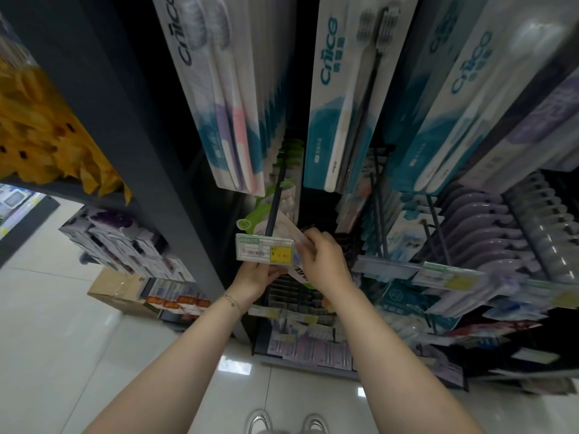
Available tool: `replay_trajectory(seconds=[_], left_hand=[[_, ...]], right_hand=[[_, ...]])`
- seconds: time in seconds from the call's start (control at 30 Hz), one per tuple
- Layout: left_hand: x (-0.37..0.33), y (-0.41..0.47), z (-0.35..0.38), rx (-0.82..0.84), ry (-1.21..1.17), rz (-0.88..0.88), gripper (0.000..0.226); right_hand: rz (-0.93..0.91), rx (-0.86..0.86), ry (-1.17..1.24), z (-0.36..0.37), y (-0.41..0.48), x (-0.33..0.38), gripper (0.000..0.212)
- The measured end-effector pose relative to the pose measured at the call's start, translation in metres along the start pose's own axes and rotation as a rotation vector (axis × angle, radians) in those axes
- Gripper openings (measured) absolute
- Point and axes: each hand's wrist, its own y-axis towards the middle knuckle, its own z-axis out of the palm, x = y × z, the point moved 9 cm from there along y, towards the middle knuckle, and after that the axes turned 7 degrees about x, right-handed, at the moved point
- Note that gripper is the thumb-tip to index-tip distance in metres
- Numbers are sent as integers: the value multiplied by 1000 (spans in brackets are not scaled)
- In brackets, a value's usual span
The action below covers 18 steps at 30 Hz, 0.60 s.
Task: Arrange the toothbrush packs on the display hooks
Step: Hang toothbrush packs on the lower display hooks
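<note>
While the pack sits right at the front end of the hook, both hands are on it. The right hand has its fingers curled over the pack's upper right edge. The left hand pinches the lower end from underneath, just below the price tag. The tag hides the pack's hanging hole, so I cannot tell whether it has caught the rod.

That tag looks like the main trouble. It sits across the hook's tip, and if the pack is pushed without being steered round it, the card could buckle or the tag could be knocked askew. A slack grip would let the pack fall to the floor. Shoving hard could also bunch up the green packs hanging further back on the hook.
</note>
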Motion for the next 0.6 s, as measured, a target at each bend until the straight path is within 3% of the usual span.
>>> replay_trajectory(seconds=[0.37,0.6], left_hand=[[-18,6,9,27,-23,22,20],[-5,14,2,58,271,-95,20]], right_hand=[[-6,-50,-27,-6,5,0,16],[-3,-132,18,-14,5,-4,18]])
